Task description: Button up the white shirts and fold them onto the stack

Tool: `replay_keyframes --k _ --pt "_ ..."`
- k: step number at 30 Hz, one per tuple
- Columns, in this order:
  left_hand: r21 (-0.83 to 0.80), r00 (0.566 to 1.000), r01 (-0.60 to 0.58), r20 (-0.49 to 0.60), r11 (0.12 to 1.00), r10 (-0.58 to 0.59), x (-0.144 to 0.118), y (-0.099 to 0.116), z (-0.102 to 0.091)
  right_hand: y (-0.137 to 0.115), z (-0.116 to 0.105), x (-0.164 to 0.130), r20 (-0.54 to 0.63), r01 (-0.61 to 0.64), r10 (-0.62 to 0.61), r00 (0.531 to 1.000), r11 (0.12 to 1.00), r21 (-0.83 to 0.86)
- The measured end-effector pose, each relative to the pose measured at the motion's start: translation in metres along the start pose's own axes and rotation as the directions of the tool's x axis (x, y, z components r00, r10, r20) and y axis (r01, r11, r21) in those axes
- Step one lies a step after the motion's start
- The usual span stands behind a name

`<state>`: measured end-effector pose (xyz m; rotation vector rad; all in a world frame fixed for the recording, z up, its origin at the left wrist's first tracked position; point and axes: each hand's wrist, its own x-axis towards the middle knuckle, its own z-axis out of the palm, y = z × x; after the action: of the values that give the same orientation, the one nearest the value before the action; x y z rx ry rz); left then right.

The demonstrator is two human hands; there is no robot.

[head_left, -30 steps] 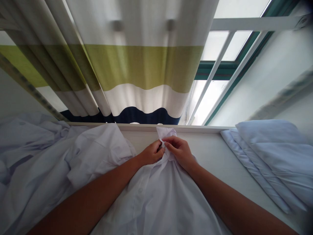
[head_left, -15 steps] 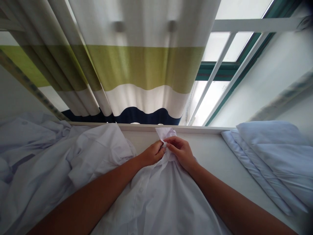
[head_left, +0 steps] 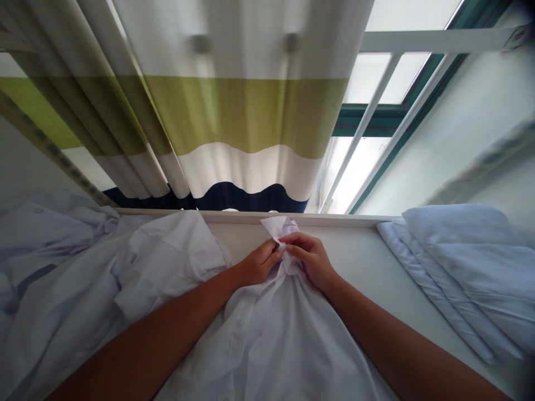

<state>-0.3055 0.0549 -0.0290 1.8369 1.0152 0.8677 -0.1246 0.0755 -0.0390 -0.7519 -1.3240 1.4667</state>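
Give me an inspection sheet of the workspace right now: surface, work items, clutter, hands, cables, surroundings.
Surface: white worktop, partly covered by cloth.
Work items: white shirt, bunched at its far end; buttons showing.
Clutter: loose white garments heaped at left; folded cloths stacked at right.
Hands: left hand and right hand both grip the shirt's bunched end.
Cables: nothing seen.
Surroundings: striped curtain, green-framed window behind white bars.

There are two hands [head_left: 258,264] [head_left: 314,260], one held shirt [head_left: 288,340], two cloth piles [head_left: 163,262] [head_left: 468,256].
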Motion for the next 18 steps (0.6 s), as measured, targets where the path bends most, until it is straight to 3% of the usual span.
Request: replay_keyframes --k 18 --pt "0.022 0.996 -0.09 -0.006 0.996 0.09 0.0033 -0.0054 0.0017 0.002 0.0036 0.001 0.034 0.008 -0.006 0.999 0.999 -0.039"
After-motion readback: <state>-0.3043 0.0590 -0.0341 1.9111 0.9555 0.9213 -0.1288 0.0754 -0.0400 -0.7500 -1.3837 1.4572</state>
